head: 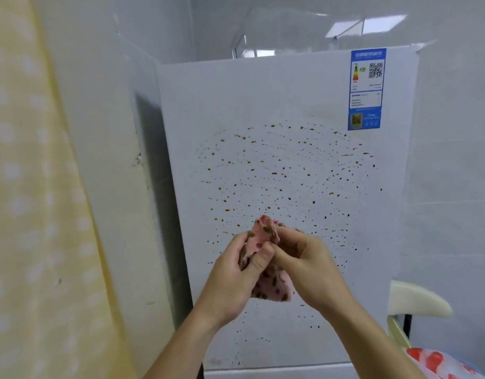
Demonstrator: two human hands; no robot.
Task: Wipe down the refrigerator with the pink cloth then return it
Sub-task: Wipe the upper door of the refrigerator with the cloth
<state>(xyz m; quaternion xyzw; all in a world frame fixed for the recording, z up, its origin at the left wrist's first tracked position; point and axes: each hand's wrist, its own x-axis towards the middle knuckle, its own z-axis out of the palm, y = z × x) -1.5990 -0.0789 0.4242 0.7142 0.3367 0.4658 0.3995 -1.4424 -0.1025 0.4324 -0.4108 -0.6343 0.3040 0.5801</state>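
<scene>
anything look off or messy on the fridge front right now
Yes: brown specks spatter the middle of the white refrigerator door, below the blue label. The pink cloth, bunched between the left hand and right hand, carries brown blotches too.

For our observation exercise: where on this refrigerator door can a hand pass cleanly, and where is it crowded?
Bare: the top band of the refrigerator, left of the blue label. Crowded: brown spots across the middle, around the left hand and right hand gripping the pink cloth.
</scene>
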